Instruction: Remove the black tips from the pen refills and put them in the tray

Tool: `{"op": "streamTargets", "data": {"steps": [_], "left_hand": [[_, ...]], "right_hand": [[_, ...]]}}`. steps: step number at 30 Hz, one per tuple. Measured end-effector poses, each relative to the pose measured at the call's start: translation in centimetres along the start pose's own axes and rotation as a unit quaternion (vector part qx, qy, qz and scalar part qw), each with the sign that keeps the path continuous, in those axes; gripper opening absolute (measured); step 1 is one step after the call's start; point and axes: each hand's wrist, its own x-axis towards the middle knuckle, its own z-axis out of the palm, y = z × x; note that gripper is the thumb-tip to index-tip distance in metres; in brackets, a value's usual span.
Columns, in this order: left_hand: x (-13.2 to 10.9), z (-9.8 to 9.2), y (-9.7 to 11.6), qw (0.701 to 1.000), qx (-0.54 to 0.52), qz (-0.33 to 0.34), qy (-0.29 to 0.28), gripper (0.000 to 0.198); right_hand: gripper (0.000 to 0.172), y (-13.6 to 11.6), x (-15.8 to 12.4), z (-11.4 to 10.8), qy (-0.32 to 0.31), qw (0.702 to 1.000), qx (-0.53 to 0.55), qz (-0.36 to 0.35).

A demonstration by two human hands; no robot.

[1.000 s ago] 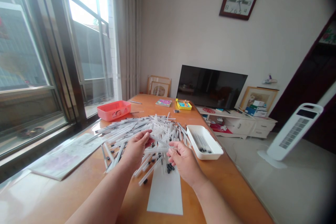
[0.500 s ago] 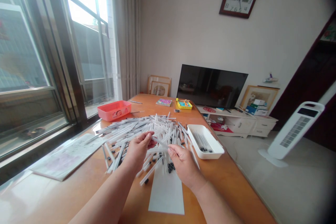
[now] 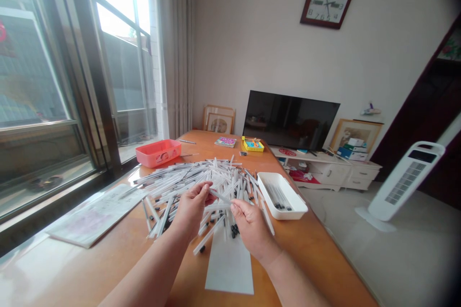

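Note:
Between my two hands is a clear pen barrel (image 3: 221, 196), held slanted above the pile. My left hand (image 3: 193, 205) pinches its upper left end, and my right hand (image 3: 251, 226) grips the lower right end between thumb and finger. Whether a refill sits inside the barrel I cannot make out. Beneath and beyond the hands spreads a heap of clear pen barrels (image 3: 180, 175) with dark refills and black caps among them. A white paper strip (image 3: 229, 268) lies under the near side of the heap. To the right, a white tray (image 3: 298, 208) holds several pens with black ends.
A red plastic box (image 3: 149, 156) stands at the left beyond the heap. Nearer lies a paper booklet (image 3: 91, 220). At the far end are a colourful booklet (image 3: 225, 141) and a yellow box (image 3: 253, 146). The table's right edge runs close past the tray.
The view has shifted slightly. Both hands keep their hold on the pen barrel, almost in the same place.

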Motion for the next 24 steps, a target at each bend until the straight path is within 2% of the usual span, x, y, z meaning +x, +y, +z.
{"op": "streamTargets", "data": {"steps": [11, 21, 24], "left_hand": [[-0.35, 0.32, -0.17, 1.0, 0.011, 0.006, 0.014, 0.051], [-0.27, 0.45, -0.59, 0.999, 0.028, 0.03, 0.029, 0.049], [-0.24, 0.49, -0.61, 0.999, 0.023, 0.027, 0.031, 0.047]], "right_hand": [[0.034, 0.08, -0.17, 0.26, 0.012, 1.0, -0.004, -0.001], [0.03, -0.38, -0.39, 0.7, 0.062, 0.997, -0.022, -0.026], [0.031, -0.45, -0.44, 0.69, 0.047, 0.998, -0.024, -0.019]]}}
